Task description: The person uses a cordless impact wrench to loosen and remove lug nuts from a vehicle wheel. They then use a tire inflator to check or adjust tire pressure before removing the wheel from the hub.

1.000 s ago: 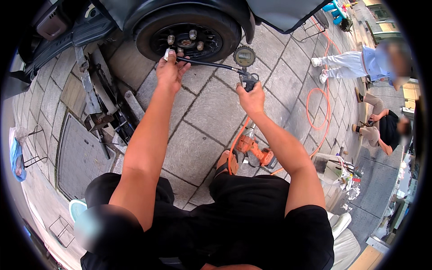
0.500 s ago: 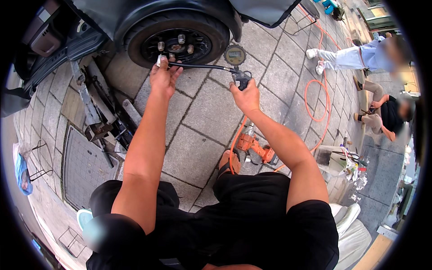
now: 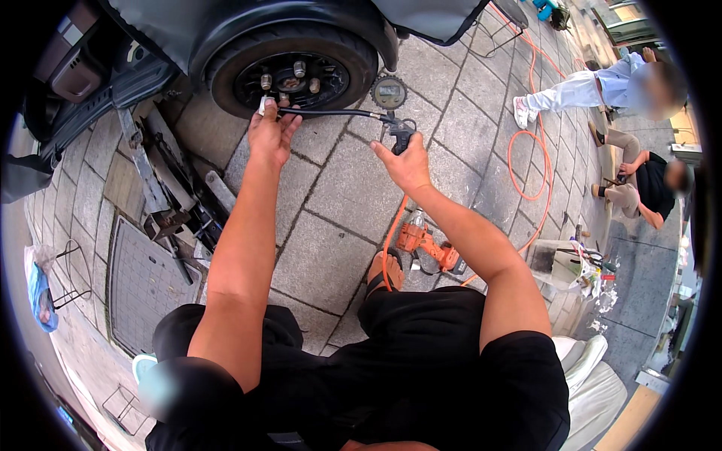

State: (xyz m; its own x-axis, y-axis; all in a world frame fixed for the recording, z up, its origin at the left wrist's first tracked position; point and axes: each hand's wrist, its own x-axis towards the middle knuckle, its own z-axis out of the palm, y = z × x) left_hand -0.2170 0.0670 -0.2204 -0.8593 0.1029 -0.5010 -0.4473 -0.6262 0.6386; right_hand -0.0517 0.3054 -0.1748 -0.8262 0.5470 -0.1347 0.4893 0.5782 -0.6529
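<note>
My left hand [image 3: 269, 139] is at the lower rim of a black-tyred wheel [image 3: 333, 66] with several nuts standing out from its hub. Its fingers pinch a pale air chuck [image 3: 262, 104] at the end of a black hose [image 3: 331, 112]; whether the chuck sits on the valve is hidden. My right hand [image 3: 408, 165] is wrapped round the grip of a tyre inflator [image 3: 401, 135], its thumb lifted off to the left. A round gauge [image 3: 389, 93] with a digital display tops the inflator, and an orange air hose [image 3: 392, 229] runs down from it.
An orange cordless impact wrench [image 3: 429, 242] lies on the paving by my foot. A metal jack [image 3: 169, 180] stands left of my left arm. Orange hose [image 3: 511, 161] loops across the ground at the right, near a tool bin [image 3: 555, 263]. Two people [image 3: 632, 83] are at the far right.
My right thumb has lifted away from the inflator, and that hand has shifted slightly left. My left hand keeps its pinch on the chuck at the wheel.
</note>
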